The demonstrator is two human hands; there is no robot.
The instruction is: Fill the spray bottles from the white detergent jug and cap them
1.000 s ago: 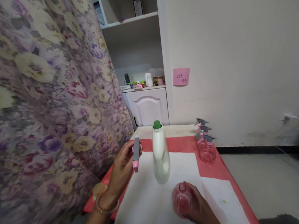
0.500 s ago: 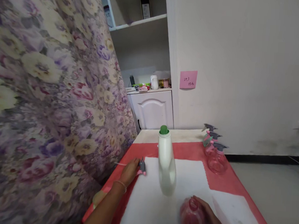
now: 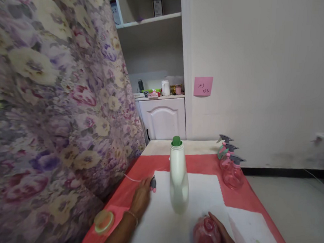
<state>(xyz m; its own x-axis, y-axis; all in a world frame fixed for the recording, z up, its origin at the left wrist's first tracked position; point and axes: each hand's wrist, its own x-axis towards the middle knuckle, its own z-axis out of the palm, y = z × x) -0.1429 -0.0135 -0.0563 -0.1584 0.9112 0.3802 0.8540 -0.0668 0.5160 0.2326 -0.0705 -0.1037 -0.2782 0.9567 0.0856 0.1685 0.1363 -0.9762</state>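
Note:
On the left side of the table my left hand (image 3: 141,196) has its fingers closed around a spray trigger head (image 3: 153,184), grey and pink. Its thin white tube (image 3: 131,179) sticks out to the left. My right hand (image 3: 223,233) is wrapped around an uncapped, clear pink spray bottle (image 3: 206,236) at the near edge of the view, mouth facing up. Between the hands and farther back stands a tall pale jug (image 3: 178,178) with a handle and a green spout (image 3: 176,140). What is inside the pink bottle cannot be made out.
Several spray bottles (image 3: 233,177) with grey triggers line the table's right edge. White sheets (image 3: 201,192) cover part of the red tablecloth (image 3: 203,161). A round yellowish-green lid-like thing (image 3: 104,221) lies at the left edge, beside a flowered curtain (image 3: 67,129).
My left hand, still holding the trigger head, has moved slightly and more of its tube shows. The round lid-like thing is now uncovered by my forearm. My right hand keeps the bottle.

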